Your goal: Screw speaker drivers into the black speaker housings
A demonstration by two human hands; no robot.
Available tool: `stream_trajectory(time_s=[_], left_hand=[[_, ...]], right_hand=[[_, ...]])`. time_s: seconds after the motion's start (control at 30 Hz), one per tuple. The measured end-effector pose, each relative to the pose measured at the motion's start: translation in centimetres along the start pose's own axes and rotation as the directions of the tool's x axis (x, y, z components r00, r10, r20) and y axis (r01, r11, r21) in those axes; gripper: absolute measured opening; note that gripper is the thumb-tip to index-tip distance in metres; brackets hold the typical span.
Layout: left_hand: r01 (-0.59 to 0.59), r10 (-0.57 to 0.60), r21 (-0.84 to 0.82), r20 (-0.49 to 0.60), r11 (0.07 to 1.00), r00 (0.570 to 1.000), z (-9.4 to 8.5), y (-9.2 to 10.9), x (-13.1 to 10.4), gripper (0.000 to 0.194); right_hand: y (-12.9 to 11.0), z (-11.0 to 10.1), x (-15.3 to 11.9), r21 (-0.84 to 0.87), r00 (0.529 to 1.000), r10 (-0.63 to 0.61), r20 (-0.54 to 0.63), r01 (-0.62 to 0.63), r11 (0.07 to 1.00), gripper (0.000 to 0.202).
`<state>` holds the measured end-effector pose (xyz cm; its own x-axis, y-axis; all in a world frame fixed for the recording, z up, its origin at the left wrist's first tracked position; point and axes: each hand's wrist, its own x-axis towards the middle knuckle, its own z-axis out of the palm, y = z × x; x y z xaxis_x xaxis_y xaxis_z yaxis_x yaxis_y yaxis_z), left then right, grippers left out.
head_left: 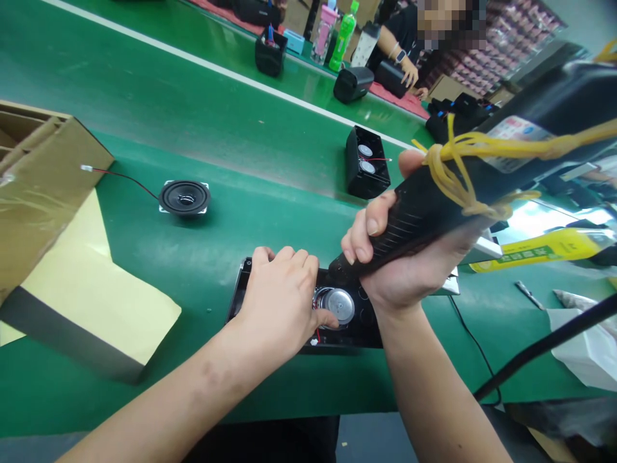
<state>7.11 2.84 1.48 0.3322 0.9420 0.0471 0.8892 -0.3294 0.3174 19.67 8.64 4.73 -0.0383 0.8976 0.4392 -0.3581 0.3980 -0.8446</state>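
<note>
My right hand (409, 270) is wrapped around a black electric screwdriver (419, 206) with yellow rubber bands tied about its body. The tool tilts down to the left, its tip end over a black speaker housing (364, 337) on the bench. The bit and any screw beneath it cannot be made out. My left hand (282, 299) lies over the left part of that housing, fingers curled on its far edge. Its thumb reaches beside a speaker driver (340, 307), silver magnet facing up, seated inside. A short red wire with a white plug (314, 343) shows at the near edge.
A loose speaker (185, 197) with a wire lies left on the green bench (216, 386). Further left stands a cardboard box (53, 186) beside yellow paper (110, 296). Another housing (366, 164) sits beyond my hands. A yellow bottle (540, 251) lies right; across, a person handles housings.
</note>
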Motion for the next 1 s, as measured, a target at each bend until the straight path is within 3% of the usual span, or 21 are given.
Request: stream_trajectory(time_s=[0.23,0.43,0.7,0.83,1.0], left_hand=[[-0.015,0.015,-0.007,-0.003,1.0,1.0,0.1,-0.1,0.0,0.062],[-0.006,0.006,-0.003,0.005,1.0,1.0,0.1,0.1,0.1,0.061],[-0.005,0.005,0.005,0.002,1.0,1.0,0.0,0.0,0.0,0.061],[-0.001,0.002,0.002,-0.015,1.0,1.0,0.0,0.0,-0.2,0.061],[0.005,-0.005,-0.021,0.014,1.0,1.0,-0.1,0.0,-0.2,0.06]], right_hand=[[-0.3,0.3,-0.1,-0.056,0.999,0.0,-0.048,-0.003,0.998,0.071],[0.3,0.0,0.1,0.029,1.0,-0.006,0.018,0.005,1.0,0.064],[-0.2,0.1,-0.7,0.018,0.994,0.096,0.059,-0.097,0.995,0.061],[-0.1,-0.1,-1.0,0.07,0.993,0.04,0.113,-0.048,0.996,0.059],[0.1,-0.5,-1.2,0.093,0.984,0.125,0.131,-0.137,0.986,0.064]])
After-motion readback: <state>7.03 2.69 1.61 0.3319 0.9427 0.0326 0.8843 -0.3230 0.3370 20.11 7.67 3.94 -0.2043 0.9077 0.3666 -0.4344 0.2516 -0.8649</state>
